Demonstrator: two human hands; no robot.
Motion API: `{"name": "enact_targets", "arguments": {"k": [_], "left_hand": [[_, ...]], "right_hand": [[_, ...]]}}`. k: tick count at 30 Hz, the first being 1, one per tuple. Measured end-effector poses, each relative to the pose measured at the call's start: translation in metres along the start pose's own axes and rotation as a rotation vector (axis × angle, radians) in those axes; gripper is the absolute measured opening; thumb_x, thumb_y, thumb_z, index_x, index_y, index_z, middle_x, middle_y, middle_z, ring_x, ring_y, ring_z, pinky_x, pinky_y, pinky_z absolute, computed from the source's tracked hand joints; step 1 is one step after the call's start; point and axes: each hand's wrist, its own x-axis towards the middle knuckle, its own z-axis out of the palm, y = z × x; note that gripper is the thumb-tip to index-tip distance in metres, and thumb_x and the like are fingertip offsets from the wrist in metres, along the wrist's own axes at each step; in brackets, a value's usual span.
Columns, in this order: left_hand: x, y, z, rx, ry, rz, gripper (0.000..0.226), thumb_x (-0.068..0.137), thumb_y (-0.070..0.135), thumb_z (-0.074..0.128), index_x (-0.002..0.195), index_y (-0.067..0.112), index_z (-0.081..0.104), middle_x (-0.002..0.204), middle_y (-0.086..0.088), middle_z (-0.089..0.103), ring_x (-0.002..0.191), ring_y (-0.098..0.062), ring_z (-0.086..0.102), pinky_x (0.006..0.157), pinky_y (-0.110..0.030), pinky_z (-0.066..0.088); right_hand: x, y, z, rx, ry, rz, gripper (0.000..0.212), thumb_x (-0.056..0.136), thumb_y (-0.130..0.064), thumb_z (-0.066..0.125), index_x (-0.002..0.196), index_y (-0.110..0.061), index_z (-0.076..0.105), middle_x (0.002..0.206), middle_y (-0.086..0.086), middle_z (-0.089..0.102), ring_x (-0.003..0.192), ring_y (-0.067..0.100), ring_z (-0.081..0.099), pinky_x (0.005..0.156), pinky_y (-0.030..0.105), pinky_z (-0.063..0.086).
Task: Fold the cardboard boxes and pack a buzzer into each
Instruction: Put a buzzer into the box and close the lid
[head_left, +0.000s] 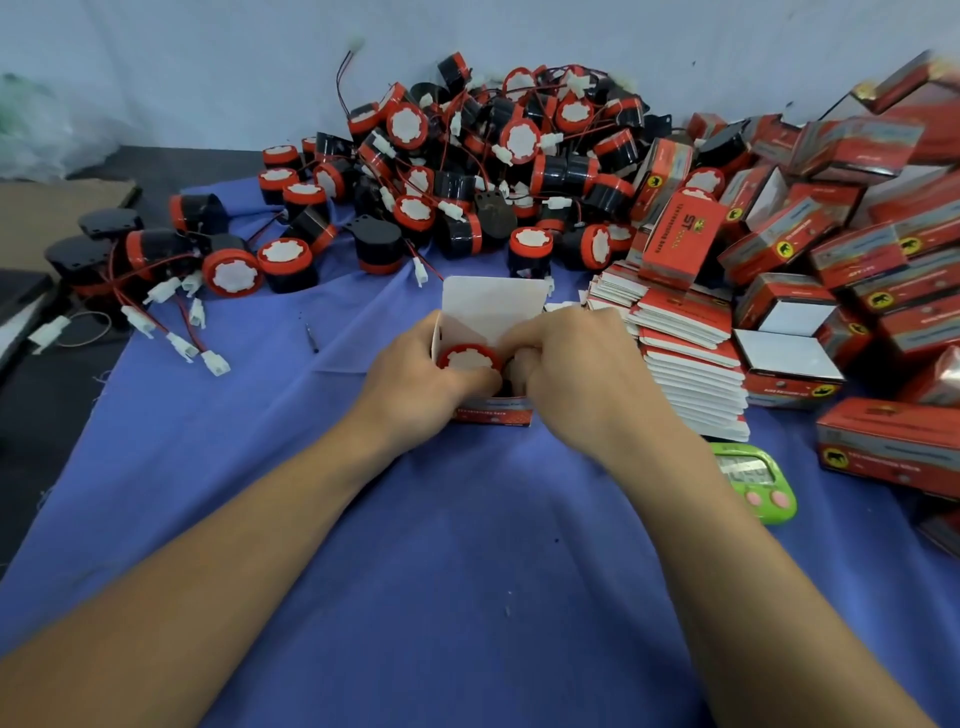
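This is looking like a small packing workshop: a heap of loose buzzers (467, 171) is lying on a worktop (467, 571) draped in blue cloth, flat boxes (691, 364) are sitting stacked beside it, folded boxes (857, 244) are lying heaped at the right, and a green timer (753, 480) is lying nearby.
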Motion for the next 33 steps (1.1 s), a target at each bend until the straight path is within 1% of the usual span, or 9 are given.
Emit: {"name": "enact_targets", "arguments": {"k": [3, 6, 11, 15, 20, 23, 25, 28, 33], "left_hand": [[0.001, 0.001, 0.001, 0.007, -0.005, 0.013, 0.059, 0.053, 0.050, 0.070, 0.110, 0.035, 0.069, 0.103, 0.015, 0.076, 0.101, -0.009, 0.071, 0.094, -0.045, 0.058], [-0.002, 0.001, 0.000, 0.044, -0.009, 0.044, 0.053, 0.059, 0.049, 0.072, 0.110, 0.038, 0.069, 0.104, 0.017, 0.076, 0.101, -0.008, 0.070, 0.092, -0.044, 0.058], [-0.002, -0.002, 0.000, 0.064, -0.014, 0.079, 0.039, 0.072, 0.036, 0.077, 0.110, 0.038, 0.069, 0.105, 0.016, 0.076, 0.101, -0.009, 0.071, 0.092, -0.047, 0.058], [-0.002, -0.001, 0.002, 0.057, -0.017, 0.065, 0.043, 0.066, 0.039, 0.075, 0.109, 0.038, 0.069, 0.104, 0.017, 0.076, 0.102, -0.007, 0.070, 0.094, -0.046, 0.057], [-0.003, 0.001, 0.002, 0.060, -0.025, 0.062, 0.052, 0.063, 0.046, 0.073, 0.114, 0.037, 0.067, 0.107, 0.014, 0.075, 0.104, -0.009, 0.069, 0.096, -0.047, 0.056], [-0.003, 0.002, 0.002, 0.086, -0.018, 0.060, 0.047, 0.064, 0.045, 0.073, 0.110, 0.035, 0.068, 0.104, 0.015, 0.075, 0.102, -0.007, 0.068, 0.095, -0.043, 0.055], [-0.003, 0.002, 0.002, 0.080, -0.014, 0.048, 0.047, 0.062, 0.047, 0.072, 0.108, 0.035, 0.068, 0.103, 0.016, 0.075, 0.101, -0.006, 0.068, 0.094, -0.041, 0.055], [-0.006, 0.001, 0.003, 0.073, 0.001, 0.052, 0.059, 0.060, 0.053, 0.071, 0.117, 0.037, 0.065, 0.108, 0.017, 0.074, 0.103, -0.004, 0.067, 0.094, -0.038, 0.055], [-0.006, -0.002, 0.004, 0.044, 0.095, 0.041, 0.059, 0.066, 0.059, 0.067, 0.121, 0.045, 0.054, 0.110, 0.024, 0.069, 0.106, -0.002, 0.065, 0.095, -0.037, 0.055]], "right_hand": [[-0.002, -0.001, 0.007, 0.043, 0.122, 0.163, 0.027, 0.084, -0.019, 0.062, 0.097, -0.035, 0.080, 0.084, -0.002, 0.076, 0.085, 0.031, 0.064, 0.075, 0.037, 0.050], [0.007, -0.012, 0.012, -0.192, 0.097, 0.226, 0.021, 0.081, -0.020, 0.065, 0.095, -0.031, 0.076, 0.069, -0.004, 0.055, 0.067, 0.025, 0.051, 0.056, 0.029, 0.031], [0.003, -0.013, 0.013, -0.293, 0.041, 0.141, 0.023, 0.082, -0.012, 0.058, 0.092, -0.028, 0.071, 0.061, -0.004, 0.031, 0.057, 0.020, 0.036, 0.053, 0.029, 0.018], [-0.011, -0.009, 0.019, -0.278, 0.232, 0.138, 0.025, 0.074, -0.011, 0.057, 0.079, -0.026, 0.077, 0.064, -0.006, 0.057, 0.073, 0.020, 0.045, 0.083, 0.034, 0.026], [-0.009, -0.011, 0.024, -0.033, 0.557, 0.241, 0.023, 0.066, 0.000, 0.070, 0.080, -0.018, 0.073, 0.084, -0.002, 0.067, 0.086, 0.029, 0.048, 0.079, 0.038, 0.031], [-0.008, -0.009, 0.028, 0.097, 0.487, 0.447, 0.040, 0.070, -0.011, 0.074, 0.099, -0.026, 0.052, 0.101, -0.006, 0.056, 0.094, 0.026, 0.051, 0.072, 0.038, 0.038], [-0.007, -0.001, 0.029, 0.385, 0.357, 0.584, 0.037, 0.077, -0.023, 0.072, 0.100, -0.029, 0.043, 0.092, -0.010, 0.057, 0.087, 0.024, 0.055, 0.063, 0.036, 0.035], [-0.011, 0.007, 0.033, 0.520, 0.248, 0.504, 0.021, 0.081, -0.029, 0.071, 0.094, -0.026, 0.055, 0.080, -0.008, 0.064, 0.080, 0.020, 0.059, 0.060, 0.033, 0.041], [-0.016, 0.005, 0.036, 0.752, 0.150, 0.368, 0.028, 0.083, -0.041, 0.072, 0.084, -0.027, 0.048, 0.069, -0.008, 0.061, 0.062, 0.012, 0.053, 0.058, 0.031, 0.038]]}}
